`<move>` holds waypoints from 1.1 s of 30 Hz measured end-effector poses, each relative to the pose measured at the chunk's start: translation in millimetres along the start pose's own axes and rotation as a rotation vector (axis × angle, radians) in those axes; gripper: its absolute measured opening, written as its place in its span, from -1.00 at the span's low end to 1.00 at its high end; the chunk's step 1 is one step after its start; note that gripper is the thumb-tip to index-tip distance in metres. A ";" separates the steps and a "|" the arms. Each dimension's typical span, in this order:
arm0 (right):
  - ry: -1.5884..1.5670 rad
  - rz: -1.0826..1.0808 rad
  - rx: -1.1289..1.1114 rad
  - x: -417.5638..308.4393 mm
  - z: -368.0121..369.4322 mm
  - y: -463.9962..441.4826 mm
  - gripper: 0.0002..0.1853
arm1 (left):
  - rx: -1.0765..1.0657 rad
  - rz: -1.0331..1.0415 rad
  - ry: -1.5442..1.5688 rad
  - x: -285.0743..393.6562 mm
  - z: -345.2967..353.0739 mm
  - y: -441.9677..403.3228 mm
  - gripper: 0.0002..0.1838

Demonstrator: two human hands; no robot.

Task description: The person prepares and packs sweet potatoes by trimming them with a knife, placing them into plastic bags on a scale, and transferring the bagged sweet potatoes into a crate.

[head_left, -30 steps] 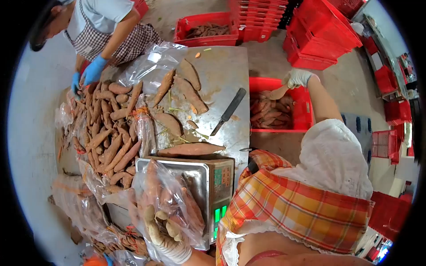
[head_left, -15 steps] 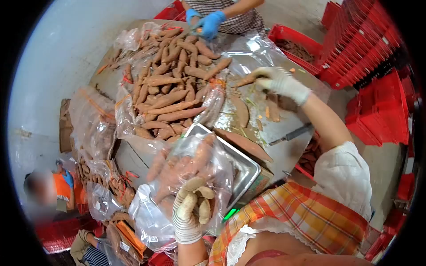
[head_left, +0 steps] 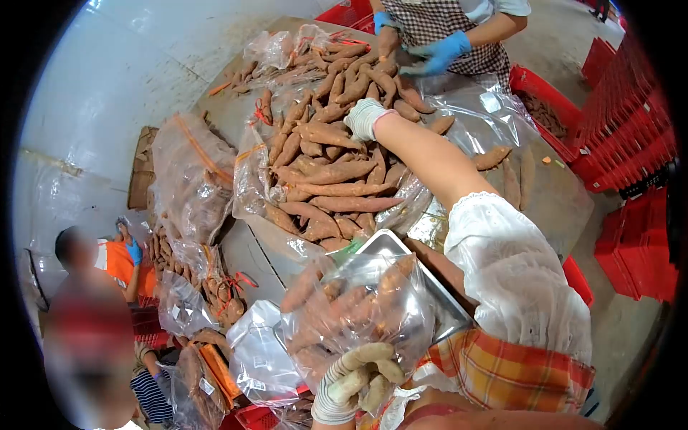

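Sweet potatoes [head_left: 337, 172] lie heaped on the table [head_left: 557, 201] behind the tray [head_left: 446, 304].

Sweet potatoes [head_left: 335, 173]: earthy reddish brown
Left glove [head_left: 360, 378]: cream fingers, white cuff with thin grey stripes
Right glove [head_left: 367, 119]: white with fine grey stripes, pink edge at the wrist
Sleeve [head_left: 522, 269]: white
Near apron [head_left: 509, 365]: orange, red and yellow plaid
Co-worker's apron [head_left: 433, 25]: dark brown-and-white check
Co-worker's gloves [head_left: 444, 54]: bright blue
Filled bag [head_left: 358, 308]: clear
Metal tray [head_left: 450, 315]: silver grey
Crates [head_left: 638, 244]: red
Wall [head_left: 93, 129]: pale bluish white
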State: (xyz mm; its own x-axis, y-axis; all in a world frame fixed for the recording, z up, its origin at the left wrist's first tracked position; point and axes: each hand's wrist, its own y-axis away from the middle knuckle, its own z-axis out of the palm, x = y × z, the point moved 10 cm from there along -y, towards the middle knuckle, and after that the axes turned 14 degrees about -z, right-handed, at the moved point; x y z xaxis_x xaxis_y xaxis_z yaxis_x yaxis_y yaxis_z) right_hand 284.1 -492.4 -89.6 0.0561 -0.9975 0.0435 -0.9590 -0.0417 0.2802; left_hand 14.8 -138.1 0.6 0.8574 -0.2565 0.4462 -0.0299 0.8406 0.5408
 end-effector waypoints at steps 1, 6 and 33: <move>-0.078 0.038 -0.154 1.2 8.4 3.7 -0.51 | 0.012 -0.003 0.000 -1.2 -0.4 1.1 -0.43; -0.215 0.149 -0.009 3.4 47.8 -7.0 -0.39 | 0.033 -0.013 0.002 1.7 -3.8 -1.8 -0.43; 0.190 0.092 0.263 17.5 -29.4 -37.1 -0.45 | -0.076 -0.032 0.014 15.7 27.5 -4.1 -0.39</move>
State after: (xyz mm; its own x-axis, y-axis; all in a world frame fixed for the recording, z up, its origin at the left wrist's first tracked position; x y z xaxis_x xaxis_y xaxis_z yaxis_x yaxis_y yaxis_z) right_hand 328.8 -506.6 -71.1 -0.0069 -0.9702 0.2423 -0.9999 0.0099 0.0112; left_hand 14.2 -158.7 25.0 0.8645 -0.2772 0.4192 0.0360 0.8661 0.4985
